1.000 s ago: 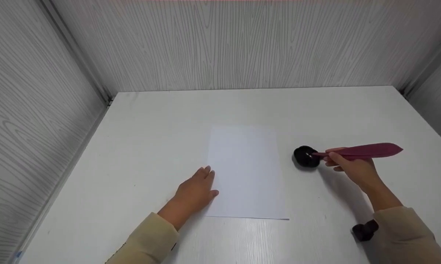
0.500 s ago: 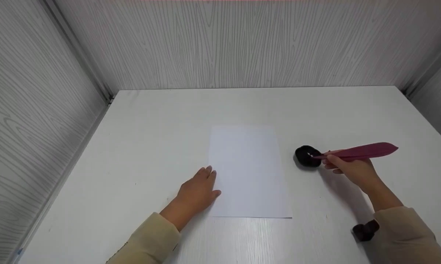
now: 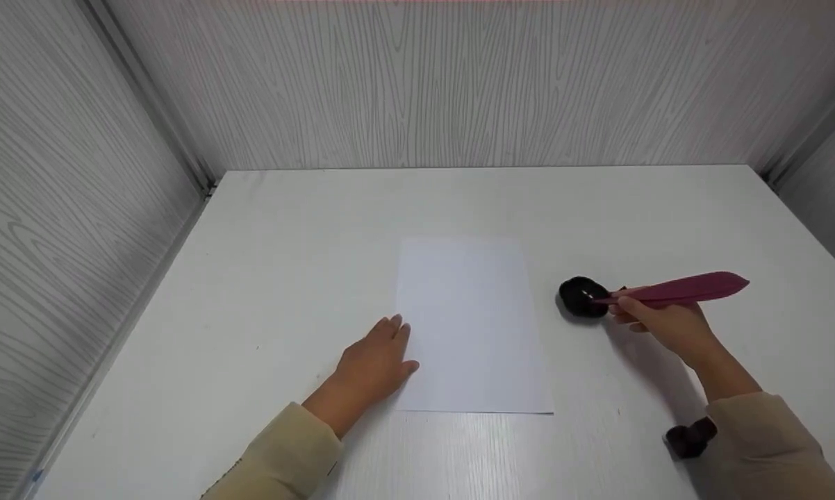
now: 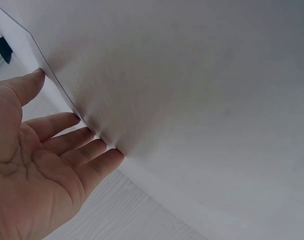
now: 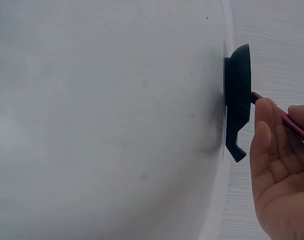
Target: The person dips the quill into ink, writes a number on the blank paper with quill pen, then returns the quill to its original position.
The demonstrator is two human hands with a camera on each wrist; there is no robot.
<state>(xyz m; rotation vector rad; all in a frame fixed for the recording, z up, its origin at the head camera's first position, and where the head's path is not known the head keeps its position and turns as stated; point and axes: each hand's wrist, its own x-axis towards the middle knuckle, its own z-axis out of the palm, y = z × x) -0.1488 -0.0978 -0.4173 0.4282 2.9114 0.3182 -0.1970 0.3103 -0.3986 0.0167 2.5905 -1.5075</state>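
My right hand [image 3: 667, 325] pinches a dark red feather quill [image 3: 702, 288] between thumb and fingers. The quill's lower end reaches into a small black dish [image 3: 572, 295], while its vane points off to the right. From the right wrist view, the black dish [image 5: 238, 90] stands on the table with a short spout-like foot at one side, and the quill shaft [image 5: 294, 125] meets its rim. My left hand [image 3: 372, 361] lies with straight fingers along the left edge of a blank white sheet of paper [image 3: 469, 326]. Its fingertips [image 4: 94, 134] touch that edge in the left wrist view.
A small black object [image 3: 688, 441] sits beside my right sleeve, partly hidden by it. The white table [image 3: 285, 243] is bounded by wood-grain panels at the back [image 3: 459, 83] and on both sides.
The quill and right hand have shifted slightly left, so the quill reaches a little further over the dish. The left hand stays at the paper's edge; the view has moved slightly.
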